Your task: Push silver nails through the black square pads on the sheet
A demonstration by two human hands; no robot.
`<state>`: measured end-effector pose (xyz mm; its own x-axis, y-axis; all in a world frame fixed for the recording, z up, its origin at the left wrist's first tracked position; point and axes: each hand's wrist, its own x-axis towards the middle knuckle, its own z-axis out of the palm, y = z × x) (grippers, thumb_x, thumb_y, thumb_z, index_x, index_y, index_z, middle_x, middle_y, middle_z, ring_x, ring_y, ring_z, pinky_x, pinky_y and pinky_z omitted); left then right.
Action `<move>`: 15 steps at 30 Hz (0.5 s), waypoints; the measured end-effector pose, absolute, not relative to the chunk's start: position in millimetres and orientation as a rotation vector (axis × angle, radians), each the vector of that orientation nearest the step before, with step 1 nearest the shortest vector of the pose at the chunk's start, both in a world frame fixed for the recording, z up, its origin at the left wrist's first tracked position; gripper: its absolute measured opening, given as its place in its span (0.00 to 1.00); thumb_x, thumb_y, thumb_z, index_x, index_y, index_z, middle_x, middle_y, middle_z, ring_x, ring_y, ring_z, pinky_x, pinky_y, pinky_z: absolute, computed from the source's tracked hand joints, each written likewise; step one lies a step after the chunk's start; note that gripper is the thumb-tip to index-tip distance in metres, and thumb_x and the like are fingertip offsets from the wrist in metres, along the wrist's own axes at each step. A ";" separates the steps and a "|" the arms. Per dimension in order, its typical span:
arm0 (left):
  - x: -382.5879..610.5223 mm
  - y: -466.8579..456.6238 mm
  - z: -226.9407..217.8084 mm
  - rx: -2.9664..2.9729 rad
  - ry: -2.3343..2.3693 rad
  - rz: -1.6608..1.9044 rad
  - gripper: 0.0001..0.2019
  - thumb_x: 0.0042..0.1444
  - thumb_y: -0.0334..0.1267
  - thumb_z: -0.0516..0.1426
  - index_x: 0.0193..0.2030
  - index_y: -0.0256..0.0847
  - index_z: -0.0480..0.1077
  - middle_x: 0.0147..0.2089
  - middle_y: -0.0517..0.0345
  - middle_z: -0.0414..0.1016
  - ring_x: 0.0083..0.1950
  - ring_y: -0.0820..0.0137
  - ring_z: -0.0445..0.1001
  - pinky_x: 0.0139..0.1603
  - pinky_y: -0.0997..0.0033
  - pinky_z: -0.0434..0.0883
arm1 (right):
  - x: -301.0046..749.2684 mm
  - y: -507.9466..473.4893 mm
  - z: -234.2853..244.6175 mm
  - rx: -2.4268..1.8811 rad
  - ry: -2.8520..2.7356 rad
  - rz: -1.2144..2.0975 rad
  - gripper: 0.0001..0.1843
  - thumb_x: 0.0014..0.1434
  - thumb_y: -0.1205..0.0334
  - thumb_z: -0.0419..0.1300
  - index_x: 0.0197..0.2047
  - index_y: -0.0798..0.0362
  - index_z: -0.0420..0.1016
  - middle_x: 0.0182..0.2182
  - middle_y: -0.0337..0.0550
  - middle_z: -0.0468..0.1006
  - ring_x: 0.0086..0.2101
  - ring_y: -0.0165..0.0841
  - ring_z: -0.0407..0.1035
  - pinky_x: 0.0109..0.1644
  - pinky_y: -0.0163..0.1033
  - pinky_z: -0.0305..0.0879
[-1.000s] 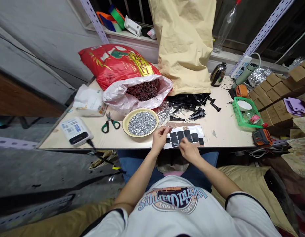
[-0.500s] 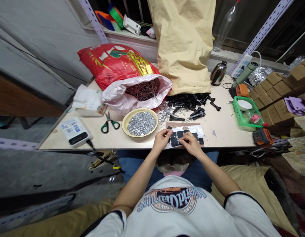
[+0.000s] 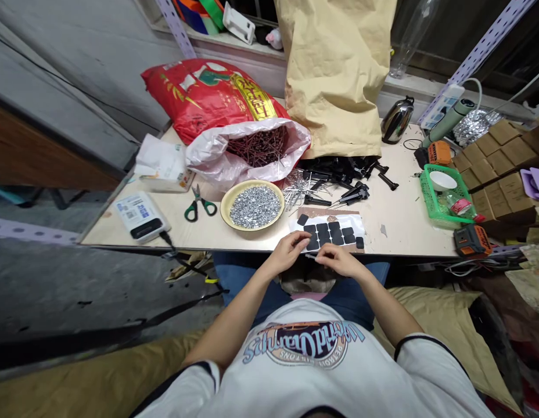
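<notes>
My right hand (image 3: 339,259) is closed in a pinch at the table's front edge, on a thin pale rod-like piece (image 3: 311,256) that points toward the other hand. My left hand (image 3: 290,252) has its fingertips pressed together beside it; what they hold, if anything, is too small to make out. Just beyond both hands lies a white sheet (image 3: 354,223) bearing several black rounded-square pads (image 3: 323,228). One loose black pad (image 3: 302,219) sits at the sheet's upper left corner. Brown cardboard (image 3: 313,212) shows under the sheet.
Left of the hands stand a yellow bowl (image 3: 223,212) of small metal pieces and green-handled scissors (image 3: 199,204). Behind are a red sack (image 3: 208,98) of long screws, loose metal rods (image 3: 295,191) and black plastic parts (image 3: 352,191). A green basket (image 3: 428,200) stands at right.
Both hands have drawn back from over the black pads to the table's front edge, uncovering more of the sheet. The camera view has shifted slightly.
</notes>
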<state>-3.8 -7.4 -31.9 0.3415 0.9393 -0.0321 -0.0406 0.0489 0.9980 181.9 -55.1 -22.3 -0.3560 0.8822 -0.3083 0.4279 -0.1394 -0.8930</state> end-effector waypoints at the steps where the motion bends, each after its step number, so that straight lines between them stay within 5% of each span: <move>1: -11.2 -10.2 -33.9 1.314 0.971 0.950 0.10 0.46 0.43 0.62 0.33 0.41 0.77 0.32 0.54 0.77 0.31 0.70 0.72 0.31 0.74 0.66 | 180.6 -59.2 -26.8 -1.482 -1.884 1.490 0.10 0.58 0.58 0.58 0.30 0.56 0.69 0.29 0.38 0.70 0.27 0.25 0.65 0.33 0.31 0.63; 4: -28.0 -18.9 -36.0 1.353 1.081 0.989 0.08 0.45 0.41 0.62 0.30 0.41 0.77 0.29 0.55 0.76 0.27 0.71 0.70 0.27 0.75 0.64 | 167.4 -68.5 -45.8 -1.692 -2.231 1.295 0.05 0.58 0.68 0.58 0.32 0.57 0.74 0.34 0.43 0.74 0.36 0.29 0.69 0.43 0.35 0.64; 8: -33.9 -33.6 -15.8 1.482 1.061 1.014 0.05 0.46 0.39 0.62 0.30 0.42 0.77 0.27 0.55 0.75 0.27 0.71 0.70 0.27 0.74 0.64 | 146.7 -72.1 -50.6 -1.981 -2.274 1.083 0.15 0.60 0.67 0.56 0.50 0.62 0.73 0.45 0.57 0.74 0.46 0.39 0.70 0.50 0.42 0.64; 12: -52.3 -70.2 23.5 1.724 0.882 1.204 0.05 0.47 0.36 0.62 0.33 0.47 0.77 0.29 0.54 0.76 0.32 0.67 0.73 0.35 0.68 0.69 | 158.2 -74.5 8.2 -1.393 -2.343 1.398 0.14 0.58 0.60 0.60 0.47 0.55 0.76 0.43 0.47 0.77 0.42 0.34 0.72 0.48 0.37 0.66; 15: -85.0 -115.9 42.6 1.586 0.932 1.383 0.10 0.41 0.42 0.66 0.34 0.52 0.76 0.37 0.54 0.77 0.41 0.62 0.74 0.45 0.60 0.70 | 184.7 -86.2 62.0 -1.336 -2.074 1.079 0.14 0.61 0.55 0.56 0.48 0.49 0.75 0.43 0.42 0.76 0.44 0.32 0.70 0.50 0.39 0.66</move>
